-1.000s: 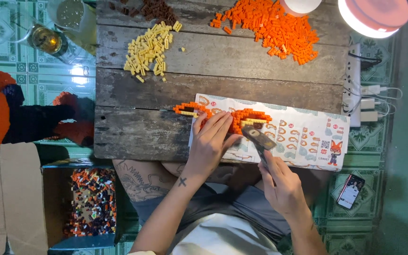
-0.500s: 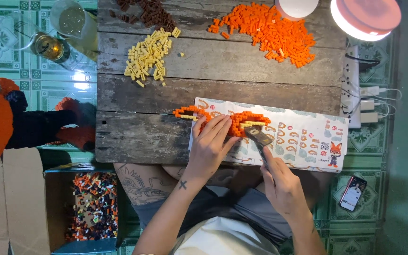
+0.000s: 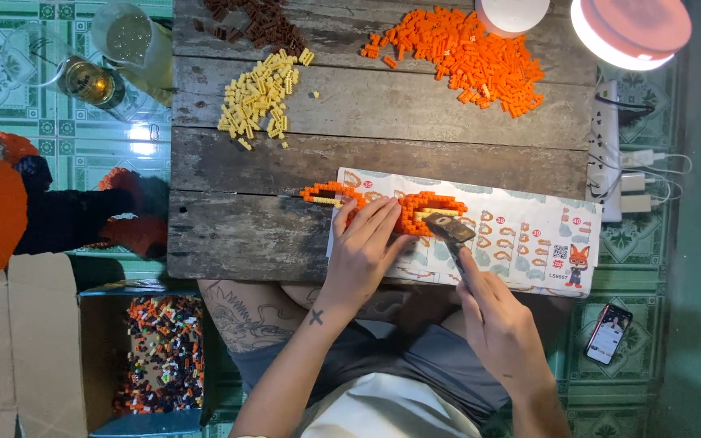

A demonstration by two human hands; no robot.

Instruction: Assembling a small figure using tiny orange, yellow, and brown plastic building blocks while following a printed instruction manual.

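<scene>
A flat orange brick figure lies on the printed instruction sheet, near the front edge of the wooden table. It has a narrow orange strip running off to the left and a wider body with a pale yellow patch inside it. Judging from its thin, single-layer look and the large heaps of loose bricks not yet used, the build seems to be at an early stage, with only one section laid and most of the work left.

The left hand rests flat on the sheet with its fingers spread and pressed against the near side of the figure, steadying it. The right hand is closed round the handle of a dark tool, whose broad end sits over the right end of the figure; whether it is pressing a brick down or lifting one cannot be told from this height.

Further back on the table lie a pile of orange bricks, a pile of yellow bricks and a smaller pile of brown bricks. A round lamp shines at the far right corner. On the tiled floor, a cardboard box of mixed bricks stands to the left, and a phone lies to the right.
</scene>
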